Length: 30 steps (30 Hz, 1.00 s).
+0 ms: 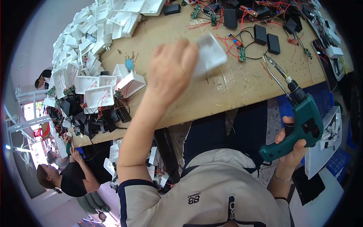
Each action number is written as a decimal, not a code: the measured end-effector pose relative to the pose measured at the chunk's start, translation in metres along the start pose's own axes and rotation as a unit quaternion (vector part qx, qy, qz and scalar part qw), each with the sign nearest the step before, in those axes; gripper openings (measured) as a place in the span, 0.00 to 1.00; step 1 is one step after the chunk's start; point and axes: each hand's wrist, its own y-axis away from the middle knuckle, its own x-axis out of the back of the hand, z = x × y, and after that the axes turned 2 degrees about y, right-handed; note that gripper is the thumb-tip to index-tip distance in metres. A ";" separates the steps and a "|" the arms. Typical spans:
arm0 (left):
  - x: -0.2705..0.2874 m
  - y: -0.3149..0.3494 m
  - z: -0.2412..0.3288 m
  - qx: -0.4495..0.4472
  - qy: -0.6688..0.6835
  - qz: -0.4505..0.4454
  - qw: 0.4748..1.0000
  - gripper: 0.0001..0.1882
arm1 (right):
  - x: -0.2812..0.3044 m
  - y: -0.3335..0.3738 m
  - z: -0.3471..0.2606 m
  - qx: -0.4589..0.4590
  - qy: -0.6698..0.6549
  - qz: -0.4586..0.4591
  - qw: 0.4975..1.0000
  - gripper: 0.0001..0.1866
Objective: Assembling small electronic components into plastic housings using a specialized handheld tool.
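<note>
Above the table's near half, my left hand (pixel 170 68) is closed on the edge of a white plastic casing (pixel 210 56), an open shallow box; both are slightly blurred by motion. My right hand (pixel 292 142) grips the handle of a green soldering gun (pixel 308 119), with a finger near its black trigger. The gun points up and away, and its metal tip and thin curved feed tube reach over the table's edge. Just beyond the tip lie a black rectangular box (pixel 273 43) and a small green circuit board (pixel 242 53) with red wires.
White casings (pixel 100 22) are heaped at the far left of the wooden table (pixel 181 102). More casings with wired boards and black boxes (pixel 100 123) crowd its left end. Wired parts lie along the far side. A blue crate (pixel 336 160) stands at right; a co-worker (pixel 75 178) sits at left.
</note>
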 end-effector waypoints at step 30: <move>-0.039 -0.093 -0.023 0.034 0.355 -0.041 0.934 0.04 | 0.009 0.009 -0.005 0.021 0.008 0.031 0.999 0.35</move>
